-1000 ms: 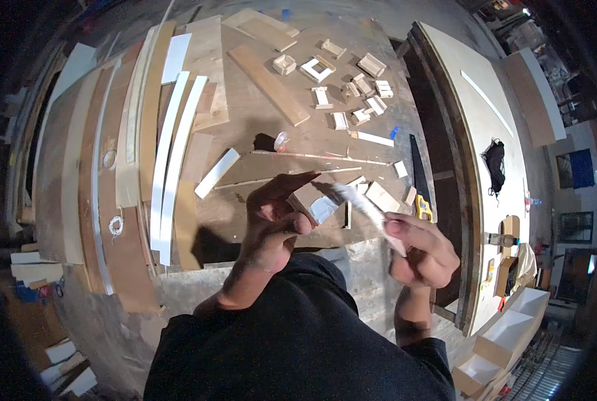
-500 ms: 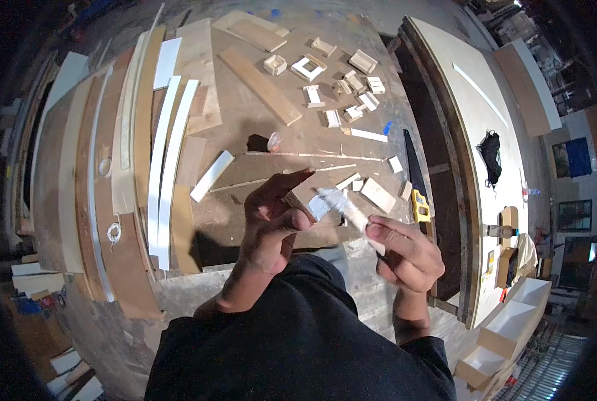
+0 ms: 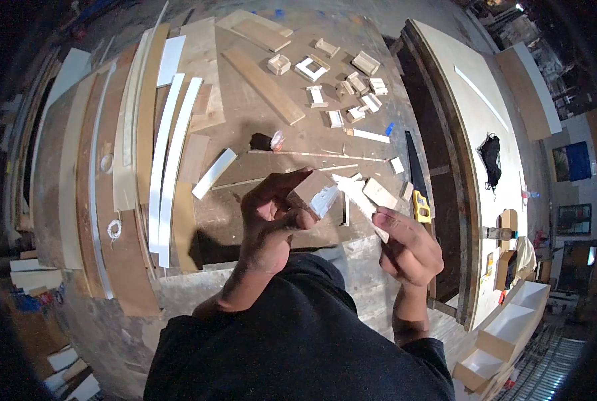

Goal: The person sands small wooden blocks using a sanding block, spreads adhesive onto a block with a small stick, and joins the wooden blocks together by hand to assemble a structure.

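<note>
A small wooden block (image 3: 306,190) with a whitish, pale-blue face is pinched between the thumb and fingers of my left hand (image 3: 269,220). My right hand (image 3: 410,248) grips a thin, light strip (image 3: 364,202) with a ragged whitish tip. That tip is beside the block's pale face; whether they touch I cannot tell. Beyond the hands, a pale wood block (image 3: 380,192) lies on the brown worktable (image 3: 245,230). Several small wooden assemblies (image 3: 365,63) stand farther back on the table.
White strips (image 3: 178,154) and long boards (image 3: 128,260) lie at the left. A handsaw with a yellow handle (image 3: 420,206) rests at the table's right edge. Further right, a pale panel (image 3: 445,60) bears a black bundle (image 3: 491,160). A brown plank (image 3: 263,85) lies behind.
The strip in my right hand has shifted against the block, and its blurred tip now shows more sharply. The block in my left hand is turned so that more of it shows.
</note>
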A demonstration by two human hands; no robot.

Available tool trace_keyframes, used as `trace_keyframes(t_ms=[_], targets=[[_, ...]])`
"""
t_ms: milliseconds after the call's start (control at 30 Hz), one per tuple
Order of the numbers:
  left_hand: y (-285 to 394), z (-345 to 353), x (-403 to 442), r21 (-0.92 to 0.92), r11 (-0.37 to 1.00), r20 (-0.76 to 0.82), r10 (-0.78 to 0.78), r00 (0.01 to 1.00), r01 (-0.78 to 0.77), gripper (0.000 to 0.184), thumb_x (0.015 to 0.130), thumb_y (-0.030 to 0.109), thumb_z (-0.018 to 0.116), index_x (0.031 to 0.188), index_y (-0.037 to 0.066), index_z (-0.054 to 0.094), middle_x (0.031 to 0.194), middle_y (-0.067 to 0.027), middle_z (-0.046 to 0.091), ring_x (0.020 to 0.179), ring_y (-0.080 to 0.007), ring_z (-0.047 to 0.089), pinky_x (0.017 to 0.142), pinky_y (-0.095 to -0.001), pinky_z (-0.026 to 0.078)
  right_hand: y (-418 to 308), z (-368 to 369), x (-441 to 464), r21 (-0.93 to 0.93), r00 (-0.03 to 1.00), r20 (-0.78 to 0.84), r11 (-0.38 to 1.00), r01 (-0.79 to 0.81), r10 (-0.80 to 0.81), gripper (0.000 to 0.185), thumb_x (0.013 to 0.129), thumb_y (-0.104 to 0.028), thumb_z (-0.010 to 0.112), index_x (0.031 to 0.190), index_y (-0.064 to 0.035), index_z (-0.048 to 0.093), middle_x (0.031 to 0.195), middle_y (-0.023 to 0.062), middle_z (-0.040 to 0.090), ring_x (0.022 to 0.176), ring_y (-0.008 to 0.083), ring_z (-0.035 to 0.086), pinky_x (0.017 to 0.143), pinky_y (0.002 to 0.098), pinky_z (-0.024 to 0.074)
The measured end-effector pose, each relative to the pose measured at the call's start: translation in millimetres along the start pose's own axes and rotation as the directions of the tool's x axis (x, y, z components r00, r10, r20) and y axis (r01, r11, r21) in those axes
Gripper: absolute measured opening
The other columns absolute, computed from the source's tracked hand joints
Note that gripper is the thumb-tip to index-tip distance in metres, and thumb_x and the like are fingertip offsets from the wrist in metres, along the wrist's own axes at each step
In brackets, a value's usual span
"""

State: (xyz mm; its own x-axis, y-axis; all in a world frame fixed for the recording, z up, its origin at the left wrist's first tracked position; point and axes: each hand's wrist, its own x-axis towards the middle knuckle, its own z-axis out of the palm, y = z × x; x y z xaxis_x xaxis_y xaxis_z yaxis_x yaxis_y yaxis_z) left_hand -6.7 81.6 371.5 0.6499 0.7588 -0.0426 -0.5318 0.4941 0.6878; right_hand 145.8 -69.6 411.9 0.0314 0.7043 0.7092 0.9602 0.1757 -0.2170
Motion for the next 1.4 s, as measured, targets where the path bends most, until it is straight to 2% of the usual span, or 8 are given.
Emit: trace_keyframes(t_ms=[133,200,333,567,667,733,867,1400], targets=[[1,-4,-2,0.021,1.000,0.026,0.017,1.000,-0.017,0.073,0.057,0.011,0.092,0.122,0.001,0.063,0.116,-0.0073,0.067,0.103,-0.0143,0.063,0.088,-0.0290,0.053,-3,4,0,0.106,0.987,-0.152,0.994,-0.032,0.048,0.030,0.080,0.007,0.065,0.064,-0.0020,0.042,0.087,0.0177,0.072,0.080,0.0297,0.073,0.063,0.0312,0.0603],[1,-7,-1,0.048,0.998,0.043,0.040,0.998,-0.042,0.072,0.056,0.009,0.092,0.122,0.001,0.062,0.119,-0.0086,0.066,0.107,-0.0156,0.063,0.090,-0.0304,0.053,-14,3,-5,0.425,0.826,-0.137,0.785,-0.450,0.547,0.020,0.085,-0.001,0.068,0.071,0.0037,0.054,0.086,0.0188,0.071,0.076,0.0231,0.072,0.063,0.0308,0.0595],[3,-13,-1,0.062,0.997,0.062,0.040,0.997,-0.044,0.070,0.055,-0.001,0.090,0.120,0.000,0.062,0.126,-0.0119,0.064,0.118,-0.0191,0.060,0.097,-0.0347,0.053,-2,16,-13,0.908,0.682,-0.081,0.336,-0.250,0.726,0.018,0.087,-0.004,0.065,0.075,0.0053,0.055,0.100,0.0230,0.064,0.074,0.0295,0.070,0.059,0.0310,0.0609],[11,-12,1,0.044,0.995,0.085,0.082,0.993,-0.086,0.068,0.057,-0.004,0.089,0.120,-0.001,0.061,0.124,-0.0123,0.064,0.114,-0.0186,0.062,0.096,-0.0347,0.054,-2,22,-7,0.956,0.636,0.056,0.143,-0.257,0.770,0.020,0.087,-0.005,0.065,0.074,0.0044,0.054,0.099,0.0224,0.063,0.075,0.0299,0.070,0.060,0.0317,0.0616],[14,-12,3,0.073,0.988,0.081,0.133,0.988,-0.139,0.069,0.057,-0.005,0.089,0.120,-0.002,0.061,0.120,-0.0114,0.065,0.110,-0.0181,0.064,0.096,-0.0343,0.054,-3,23,0,0.848,0.735,-0.063,0.424,-0.317,0.675,0.022,0.087,-0.006,0.066,0.074,0.0053,0.054,0.099,0.0220,0.064,0.075,0.0287,0.070,0.060,0.0317,0.0613],[15,-13,5,0.051,0.979,0.054,0.195,0.979,-0.198,0.068,0.056,-0.008,0.088,0.118,-0.003,0.061,0.116,-0.0108,0.065,0.106,-0.0175,0.064,0.094,-0.0335,0.055,-10,15,12,0.295,0.914,-0.172,0.905,-0.307,0.367,0.025,0.084,-0.003,0.070,0.069,0.0076,0.052,0.092,0.0237,0.069,0.074,0.0304,0.072,0.065,0.0346,0.0616],[23,-13,7,0.159,0.962,0.059,0.215,0.975,-0.222,0.067,0.056,-0.010,0.088,0.117,-0.004,0.061,0.115,-0.0110,0.065,0.106,-0.0171,0.064,0.091,-0.0328,0.057,-17,29,32,0.295,0.971,-0.166,0.948,-0.118,0.173,0.041,0.074,0.017,0.068,0.062,-0.0005,0.033,0.094,0.0237,0.070,0.091,0.0376,0.072,0.076,0.0388,0.0619],[18,-18,12,-0.038,0.995,-0.030,0.092,0.995,-0.093,0.073,0.064,0.019,0.091,0.126,-0.001,0.059,0.109,-0.0060,0.065,0.097,-0.0126,0.062,0.080,-0.0260,0.052,11,12,40,0.314,0.999,-0.045,0.949,0.028,-0.014,0.025,0.067,0.016,0.069,0.065,-0.0016,0.052,0.094,0.0106,0.074,0.090,0.0288,0.073,0.067,0.0290,0.0619]])
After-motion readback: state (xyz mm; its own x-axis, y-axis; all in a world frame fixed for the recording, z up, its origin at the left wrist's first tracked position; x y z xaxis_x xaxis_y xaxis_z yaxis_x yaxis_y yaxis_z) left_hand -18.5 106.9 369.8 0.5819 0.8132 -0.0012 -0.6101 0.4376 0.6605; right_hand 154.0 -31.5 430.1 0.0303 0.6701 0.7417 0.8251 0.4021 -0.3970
